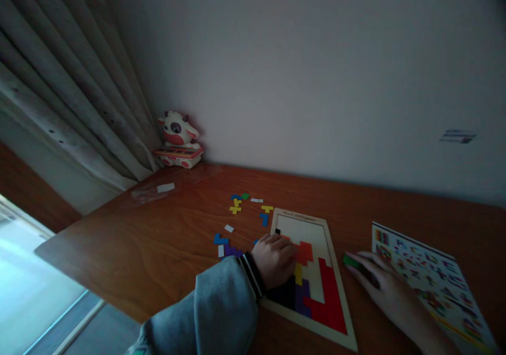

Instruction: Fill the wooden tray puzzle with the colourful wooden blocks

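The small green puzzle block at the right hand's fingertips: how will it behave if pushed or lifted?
The small green puzzle block looks flat and rigid, so it should probably slide on the smooth wooden desk rather than roll. Its small size suggests it is light. Only the right hand fingertips touch it, so it may slip.

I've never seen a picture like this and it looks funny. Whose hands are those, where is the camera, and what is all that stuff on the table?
The camera sits on a person's head and looks down, so you see that person's own two hands. The left hand, in a grey sleeve, rests on a wooden puzzle board partly filled with coloured blocks. The right hand touches a green piece beside the board. More loose pieces lie on the brown table. A colourful picture sheet lies on the right. A toy cow stands in the corner by the curtain.
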A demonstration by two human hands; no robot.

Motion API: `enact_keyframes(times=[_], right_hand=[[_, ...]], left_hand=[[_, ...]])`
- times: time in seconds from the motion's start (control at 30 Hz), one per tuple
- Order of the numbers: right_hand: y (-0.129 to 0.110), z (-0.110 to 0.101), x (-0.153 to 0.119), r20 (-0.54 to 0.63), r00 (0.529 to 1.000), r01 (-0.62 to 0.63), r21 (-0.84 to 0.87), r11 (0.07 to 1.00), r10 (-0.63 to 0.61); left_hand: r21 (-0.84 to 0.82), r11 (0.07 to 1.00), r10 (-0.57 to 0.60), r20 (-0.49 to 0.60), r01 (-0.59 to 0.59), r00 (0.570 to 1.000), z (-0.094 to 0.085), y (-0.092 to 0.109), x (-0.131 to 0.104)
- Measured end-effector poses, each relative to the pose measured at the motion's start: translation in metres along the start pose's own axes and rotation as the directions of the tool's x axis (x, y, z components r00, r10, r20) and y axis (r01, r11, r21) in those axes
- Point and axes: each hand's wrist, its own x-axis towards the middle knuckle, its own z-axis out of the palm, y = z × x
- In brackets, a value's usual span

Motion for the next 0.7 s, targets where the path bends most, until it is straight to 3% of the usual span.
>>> enact_keyframes(times=[0.1, 0.17, 0.23, 0.33, 0.43, 0.6, 0.7], right_hand=[[0.006, 0.003, -0.002, -0.015, 1.000, 0.008, 0.004, 1.000, -0.008], [0.007, 0.005, -0.002, -0.021, 1.000, 0.016, 0.001, 1.000, -0.016], [0.006, 0.006, -0.002, -0.022, 1.000, 0.008, -0.004, 1.000, -0.008], [0.003, 0.006, -0.002, -0.008, 1.000, -0.020, 0.002, 1.000, 0.020], [0.000, 0.002, -0.001, -0.025, 0.999, -0.038, 0.020, 0.999, 0.038], [-0.008, -0.010, -0.001, -0.078, 0.992, -0.104, 0.002, 0.995, 0.104], [-0.016, -0.014, -0.001, -0.032, 0.990, -0.135, 0.000, 0.991, 0.135]], left_hand=[[-0.035, 0.996, -0.079, -0.035, 0.078, 0.996, -0.014, -0.016, 0.008], [0.031, 0.977, -0.209, -0.022, 0.209, 0.978, -0.025, -0.039, 0.017], [0.136, 0.918, -0.376, 0.007, 0.372, 0.927, -0.034, -0.070, 0.024], [0.217, 0.844, -0.501, -0.009, 0.491, 0.866, -0.038, -0.117, 0.033], [0.280, 0.773, -0.592, -0.002, 0.569, 0.806, -0.033, -0.148, 0.037], [0.349, 0.707, -0.671, 0.055, 0.615, 0.740, -0.025, -0.167, 0.042], [0.353, 0.715, -0.668, 0.090, 0.603, 0.739, -0.023, -0.171, 0.045]])
